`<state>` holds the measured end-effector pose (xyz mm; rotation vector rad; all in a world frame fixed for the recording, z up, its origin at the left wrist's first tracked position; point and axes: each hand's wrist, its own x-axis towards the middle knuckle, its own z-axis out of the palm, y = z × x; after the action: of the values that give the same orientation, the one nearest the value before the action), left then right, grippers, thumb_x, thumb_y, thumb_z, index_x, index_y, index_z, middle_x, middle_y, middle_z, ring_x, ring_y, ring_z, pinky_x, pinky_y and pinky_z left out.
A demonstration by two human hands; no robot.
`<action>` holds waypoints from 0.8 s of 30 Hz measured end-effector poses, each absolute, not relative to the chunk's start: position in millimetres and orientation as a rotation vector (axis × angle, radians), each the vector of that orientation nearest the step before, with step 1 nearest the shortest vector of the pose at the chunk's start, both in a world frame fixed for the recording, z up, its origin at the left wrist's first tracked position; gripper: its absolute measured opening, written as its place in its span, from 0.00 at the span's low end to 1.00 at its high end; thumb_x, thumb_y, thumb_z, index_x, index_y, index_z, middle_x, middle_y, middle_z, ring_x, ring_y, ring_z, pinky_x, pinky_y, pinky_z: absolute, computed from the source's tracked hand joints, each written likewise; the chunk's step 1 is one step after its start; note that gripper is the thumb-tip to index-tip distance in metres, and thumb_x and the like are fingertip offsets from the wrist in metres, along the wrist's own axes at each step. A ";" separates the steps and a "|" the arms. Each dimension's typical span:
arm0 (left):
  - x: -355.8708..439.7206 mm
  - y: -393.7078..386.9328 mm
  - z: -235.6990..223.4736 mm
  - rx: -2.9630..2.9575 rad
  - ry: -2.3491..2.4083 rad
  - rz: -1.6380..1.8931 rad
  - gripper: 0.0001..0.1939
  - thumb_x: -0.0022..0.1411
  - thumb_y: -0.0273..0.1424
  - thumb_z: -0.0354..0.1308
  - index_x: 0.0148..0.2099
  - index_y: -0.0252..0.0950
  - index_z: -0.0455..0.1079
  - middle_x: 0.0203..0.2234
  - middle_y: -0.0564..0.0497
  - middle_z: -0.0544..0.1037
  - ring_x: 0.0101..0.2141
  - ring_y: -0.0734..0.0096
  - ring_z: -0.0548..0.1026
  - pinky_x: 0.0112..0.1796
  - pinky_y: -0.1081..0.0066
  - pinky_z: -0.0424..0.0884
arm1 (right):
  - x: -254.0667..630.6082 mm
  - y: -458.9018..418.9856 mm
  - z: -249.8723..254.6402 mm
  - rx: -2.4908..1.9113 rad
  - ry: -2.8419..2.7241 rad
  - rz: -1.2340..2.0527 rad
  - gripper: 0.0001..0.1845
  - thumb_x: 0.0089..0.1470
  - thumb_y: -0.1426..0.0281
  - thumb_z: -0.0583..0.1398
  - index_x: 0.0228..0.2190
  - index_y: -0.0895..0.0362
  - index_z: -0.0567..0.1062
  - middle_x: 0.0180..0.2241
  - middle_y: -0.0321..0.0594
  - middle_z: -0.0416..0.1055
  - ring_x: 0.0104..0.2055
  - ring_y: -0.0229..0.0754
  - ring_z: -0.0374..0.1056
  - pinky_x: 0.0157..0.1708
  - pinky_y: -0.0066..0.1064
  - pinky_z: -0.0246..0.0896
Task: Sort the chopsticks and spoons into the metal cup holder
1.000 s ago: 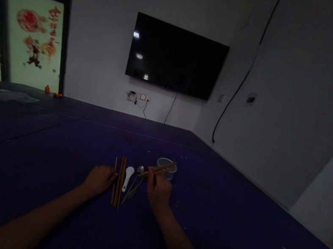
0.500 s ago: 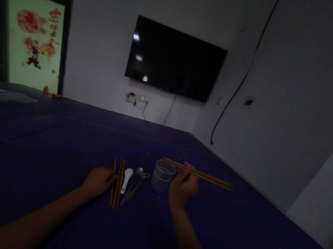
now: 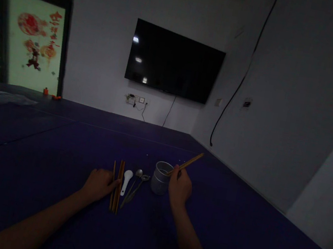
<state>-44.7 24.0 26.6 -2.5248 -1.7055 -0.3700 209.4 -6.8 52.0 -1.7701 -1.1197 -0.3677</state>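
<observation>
My right hand (image 3: 180, 188) is closed round a pair of wooden chopsticks (image 3: 193, 160), just right of a grey metal cup (image 3: 160, 183). The chopsticks slant, with their lower ends at the cup's mouth and the upper ends up to the right. Several more chopsticks (image 3: 116, 197) lie side by side on the purple surface. Beside them rests my left hand (image 3: 100, 184), its thumb apart from the fingers and reaching across the nearest sticks. Between those sticks and the cup lie a white soup spoon (image 3: 126, 179), a metal spoon (image 3: 139, 173) and a metal utensil with a ring-like head (image 3: 145, 178).
The purple surface (image 3: 61, 153) runs back to the wall, where a dark television (image 3: 173, 63) hangs. A black cable (image 3: 236, 89) dangles at the right. Small orange objects (image 3: 56, 98) and a crumpled plastic sheet (image 3: 0, 98) lie far left.
My right hand has turned the chopsticks from nearly level to slanting, bringing their lower ends to the cup's mouth. My left thumb has stretched further across the lying chopsticks.
</observation>
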 end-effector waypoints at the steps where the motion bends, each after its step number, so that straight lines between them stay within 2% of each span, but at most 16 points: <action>1: -44.1 23.2 26.9 -2.521 -1.710 -0.374 0.30 0.61 0.50 0.35 0.29 0.36 0.70 0.30 0.43 0.77 0.35 0.59 0.74 0.37 0.64 0.64 | 209.8 -5.8 50.4 -1.775 -1.135 -0.370 0.25 0.59 0.58 0.43 0.28 0.58 0.73 0.27 0.44 0.72 0.27 0.42 0.65 0.26 0.29 0.46; 8: -40.9 20.5 25.4 -2.540 -1.689 -0.359 0.31 0.59 0.53 0.36 0.27 0.35 0.69 0.31 0.42 0.77 0.35 0.57 0.74 0.37 0.62 0.64 | 215.6 0.6 40.2 -1.708 -1.175 -0.403 0.24 0.58 0.58 0.45 0.24 0.58 0.73 0.26 0.44 0.70 0.28 0.43 0.65 0.26 0.29 0.49; 15: -39.7 16.9 30.4 -2.536 -1.712 -0.320 0.27 0.58 0.51 0.40 0.28 0.35 0.69 0.31 0.43 0.76 0.36 0.56 0.74 0.38 0.62 0.64 | 213.3 3.4 37.6 -1.599 -1.093 -0.275 0.23 0.56 0.57 0.49 0.38 0.61 0.73 0.33 0.47 0.73 0.34 0.45 0.67 0.31 0.30 0.53; 24: -38.9 16.7 30.8 -2.528 -1.729 -0.305 0.24 0.58 0.47 0.41 0.30 0.35 0.69 0.32 0.43 0.77 0.36 0.58 0.74 0.38 0.62 0.64 | 212.3 -0.6 43.6 -1.621 -1.045 -0.251 0.26 0.56 0.53 0.46 0.26 0.58 0.73 0.26 0.44 0.72 0.27 0.42 0.65 0.25 0.29 0.49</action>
<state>-38.9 16.7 30.8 -2.5282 -1.7286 -0.3046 212.3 -0.6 43.6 -1.6206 -1.0451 -0.2509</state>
